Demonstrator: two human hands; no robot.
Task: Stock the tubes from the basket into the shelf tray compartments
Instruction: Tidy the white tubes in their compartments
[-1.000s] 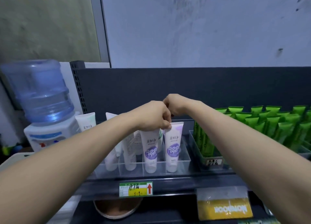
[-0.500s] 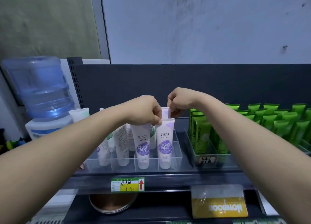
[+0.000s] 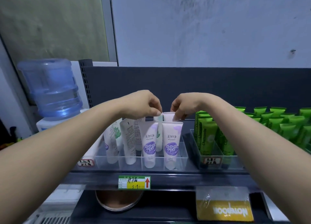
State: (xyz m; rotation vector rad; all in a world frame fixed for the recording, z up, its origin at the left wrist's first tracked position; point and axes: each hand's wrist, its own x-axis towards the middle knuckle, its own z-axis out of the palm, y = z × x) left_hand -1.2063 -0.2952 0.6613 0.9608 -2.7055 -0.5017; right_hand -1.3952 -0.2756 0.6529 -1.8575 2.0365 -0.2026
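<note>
Head view: a clear plastic compartment tray (image 3: 183,156) sits on a dark metal shelf (image 3: 168,175) before a stained grey wall (image 3: 202,30). A blue water bottle (image 3: 52,89) stands to the left. White-and-purple tubes (image 3: 171,144) stand upright in the tray. The right hand (image 3: 185,104) pinches a rear white tube (image 3: 167,116) by its top. The left hand (image 3: 143,104) curls over neighbouring tube tops; whether it grasps one cannot be told. The hands are further apart than earlier.

The rear tube (image 3: 168,117) shows only its top edge behind the front tube (image 3: 172,143) (the right hand (image 3: 186,104) pinches that edge). The left hand (image 3: 143,105) hides its own fingertips, so its hold cannot be told. Green tubes (image 3: 286,130) run off the right edge.
</note>
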